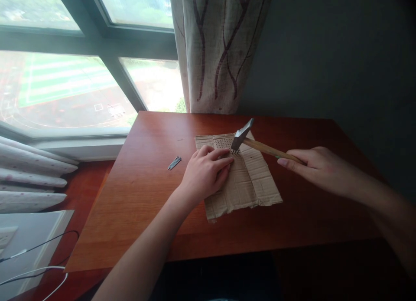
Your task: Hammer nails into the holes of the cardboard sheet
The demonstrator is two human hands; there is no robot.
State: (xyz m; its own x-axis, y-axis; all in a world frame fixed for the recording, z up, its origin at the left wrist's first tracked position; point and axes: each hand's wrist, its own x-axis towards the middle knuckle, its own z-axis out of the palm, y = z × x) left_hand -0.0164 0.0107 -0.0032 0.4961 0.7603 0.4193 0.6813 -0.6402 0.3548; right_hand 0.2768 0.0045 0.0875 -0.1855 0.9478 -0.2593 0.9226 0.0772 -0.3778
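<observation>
Where one hammer [256,145] touches, one cardboard sheet [250,184] lies

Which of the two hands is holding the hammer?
The right hand grips the hammer by its wooden handle; the left hand only presses on the cardboard.

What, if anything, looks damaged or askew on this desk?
The cardboard is creased, ragged along its near edge and peppered with small holes by the hammer head; it lies askew on the table. A few loose nails lie apart, left of the left hand.
</observation>
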